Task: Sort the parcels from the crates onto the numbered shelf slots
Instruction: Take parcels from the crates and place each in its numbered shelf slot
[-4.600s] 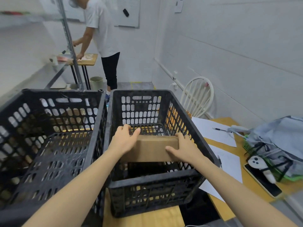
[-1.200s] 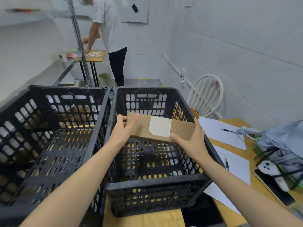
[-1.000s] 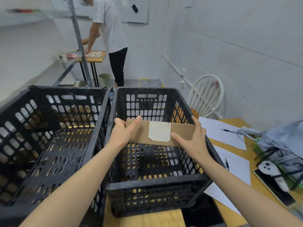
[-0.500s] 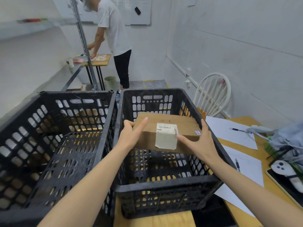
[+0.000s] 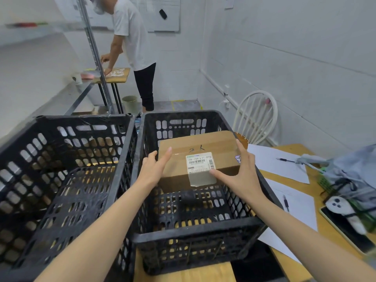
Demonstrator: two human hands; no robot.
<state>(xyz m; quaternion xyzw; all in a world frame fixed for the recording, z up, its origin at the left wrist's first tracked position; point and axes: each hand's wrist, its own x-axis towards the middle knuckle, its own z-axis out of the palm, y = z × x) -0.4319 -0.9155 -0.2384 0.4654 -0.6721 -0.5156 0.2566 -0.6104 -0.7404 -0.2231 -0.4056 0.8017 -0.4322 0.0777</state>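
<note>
The left hand (image 5: 153, 170) and right hand (image 5: 240, 174) pressed straight-fingered against the parcel's (image 5: 196, 146) ends over the crate (image 5: 184, 234); its underside was hidden.

On the top face of the cardboard parcel (image 5: 220, 143) that I hold, the white label (image 5: 200, 169) reads "159-159-L11-010" above a barcode (image 5: 198, 161), its smaller print too fine for me to read, and the black handwritten marks (image 5: 197, 148) above it are illegible.
</note>
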